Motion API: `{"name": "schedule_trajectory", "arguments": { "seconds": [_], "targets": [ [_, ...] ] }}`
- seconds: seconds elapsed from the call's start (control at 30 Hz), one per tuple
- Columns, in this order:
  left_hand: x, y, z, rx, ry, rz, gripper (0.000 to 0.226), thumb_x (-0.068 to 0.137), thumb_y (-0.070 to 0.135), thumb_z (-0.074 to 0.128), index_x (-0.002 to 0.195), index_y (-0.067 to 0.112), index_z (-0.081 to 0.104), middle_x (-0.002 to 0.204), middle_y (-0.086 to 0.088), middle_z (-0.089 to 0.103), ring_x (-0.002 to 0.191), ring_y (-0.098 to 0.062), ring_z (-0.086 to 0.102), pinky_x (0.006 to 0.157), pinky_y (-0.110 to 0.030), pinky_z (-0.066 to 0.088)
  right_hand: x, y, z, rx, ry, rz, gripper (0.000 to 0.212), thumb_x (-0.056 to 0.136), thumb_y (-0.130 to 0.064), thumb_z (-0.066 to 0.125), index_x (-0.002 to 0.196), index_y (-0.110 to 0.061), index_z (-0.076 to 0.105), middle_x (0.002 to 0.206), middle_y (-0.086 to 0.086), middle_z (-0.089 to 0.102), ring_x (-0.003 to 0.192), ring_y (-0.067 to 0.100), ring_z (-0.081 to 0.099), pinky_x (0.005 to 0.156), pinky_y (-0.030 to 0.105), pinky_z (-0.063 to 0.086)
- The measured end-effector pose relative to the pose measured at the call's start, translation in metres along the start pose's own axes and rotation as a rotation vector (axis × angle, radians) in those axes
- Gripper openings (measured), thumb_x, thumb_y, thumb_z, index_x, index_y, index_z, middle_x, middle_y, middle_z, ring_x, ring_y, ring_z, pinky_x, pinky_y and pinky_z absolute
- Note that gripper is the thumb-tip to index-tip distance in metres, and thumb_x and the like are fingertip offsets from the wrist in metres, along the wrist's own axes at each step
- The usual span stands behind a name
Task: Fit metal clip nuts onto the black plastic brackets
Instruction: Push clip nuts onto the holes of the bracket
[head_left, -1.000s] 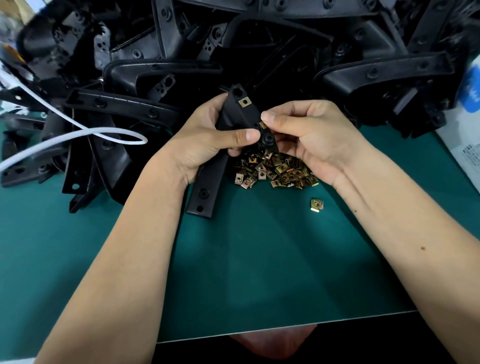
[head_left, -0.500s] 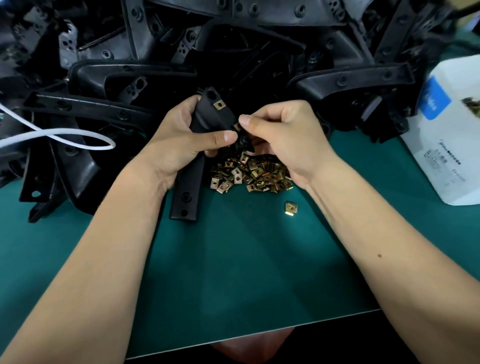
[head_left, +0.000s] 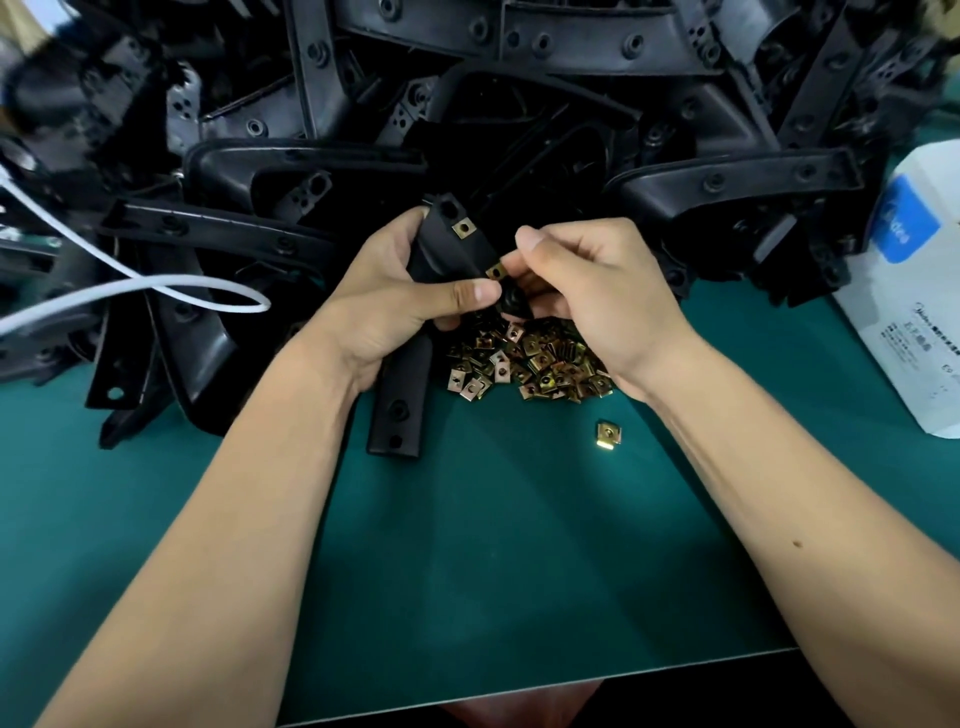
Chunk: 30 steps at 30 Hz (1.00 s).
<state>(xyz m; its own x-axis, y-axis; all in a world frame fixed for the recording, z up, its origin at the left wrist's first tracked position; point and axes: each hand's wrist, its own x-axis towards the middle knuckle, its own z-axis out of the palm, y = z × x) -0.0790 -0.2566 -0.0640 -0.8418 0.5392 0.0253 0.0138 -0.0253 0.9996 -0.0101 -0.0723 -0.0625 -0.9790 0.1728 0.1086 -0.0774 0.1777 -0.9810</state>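
My left hand (head_left: 400, 306) grips a long black plastic bracket (head_left: 402, 395), thumb across its front; its lower end hangs toward the green mat. One brass clip nut (head_left: 464, 228) sits fitted near the bracket's upper end. My right hand (head_left: 597, 291) pinches a second clip nut (head_left: 496, 271) against the bracket's edge lower down. Below both hands lies a heap of loose clip nuts (head_left: 530, 364), partly hidden by my right hand. A single clip nut (head_left: 609, 434) lies apart on the mat.
A large pile of black brackets (head_left: 519, 104) fills the back of the green mat (head_left: 493, 545). A white cable (head_left: 156, 286) loops over the pile at left. A white and blue box (head_left: 914, 291) stands at the right edge.
The second clip nut now shows at the bracket's edge between my right fingertips. The view has shifted, with the white box further in from the right. Both hands keep their hold.
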Motion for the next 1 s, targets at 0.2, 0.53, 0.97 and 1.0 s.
{"name": "schedule_trajectory", "arguments": {
  "seconds": [0.2, 0.53, 0.97, 1.0],
  "targets": [
    [0.000, -0.002, -0.001, 0.003, -0.017, 0.012, 0.045, 0.073, 0.012, 0.086, 0.111, 0.017, 0.062, 0.085, 0.009, 0.072, 0.076, -0.007, 0.066, 0.057, -0.022, 0.050, 0.000, 0.000, -0.001, -0.060, -0.008, -0.067, 0.033, 0.102, -0.029, 0.063, 0.087, -0.003, 0.076, 0.088, 0.026, 0.071, 0.090, 0.045, 0.067, 0.080, 0.056, 0.056],
    [0.007, -0.003, 0.005, -0.482, -0.060, 0.007, 0.030, 0.105, 0.018, 0.053, 0.134, 0.023, 0.057, 0.132, 0.003, 0.068, 0.071, -0.010, 0.053, 0.057, -0.017, 0.041, 0.001, -0.005, -0.005, -0.112, -0.030, -0.150, 0.020, 0.081, -0.014, 0.086, 0.099, -0.014, 0.075, 0.085, 0.004, 0.076, 0.072, 0.014, 0.070, 0.057, 0.029, 0.058],
    [0.003, -0.004, 0.001, -0.441, -0.135, 0.169, 0.037, 0.107, 0.012, 0.043, 0.141, 0.025, 0.050, 0.121, 0.010, 0.066, 0.071, -0.009, 0.052, 0.050, -0.013, 0.037, -0.004, -0.010, -0.001, -0.223, 0.045, -0.319, 0.021, 0.080, -0.023, 0.086, 0.096, -0.015, 0.075, 0.079, -0.005, 0.073, 0.072, 0.015, 0.070, 0.061, 0.029, 0.056],
    [0.003, -0.004, 0.000, -0.434, -0.137, 0.174, 0.038, 0.107, 0.012, 0.043, 0.142, 0.026, 0.049, 0.121, 0.009, 0.066, 0.071, -0.009, 0.052, 0.050, -0.013, 0.037, -0.004, -0.010, -0.001, -0.235, 0.045, -0.326, 0.021, 0.080, -0.023, 0.086, 0.096, -0.014, 0.075, 0.078, -0.005, 0.072, 0.071, 0.014, 0.069, 0.061, 0.024, 0.054]
  ]
}}
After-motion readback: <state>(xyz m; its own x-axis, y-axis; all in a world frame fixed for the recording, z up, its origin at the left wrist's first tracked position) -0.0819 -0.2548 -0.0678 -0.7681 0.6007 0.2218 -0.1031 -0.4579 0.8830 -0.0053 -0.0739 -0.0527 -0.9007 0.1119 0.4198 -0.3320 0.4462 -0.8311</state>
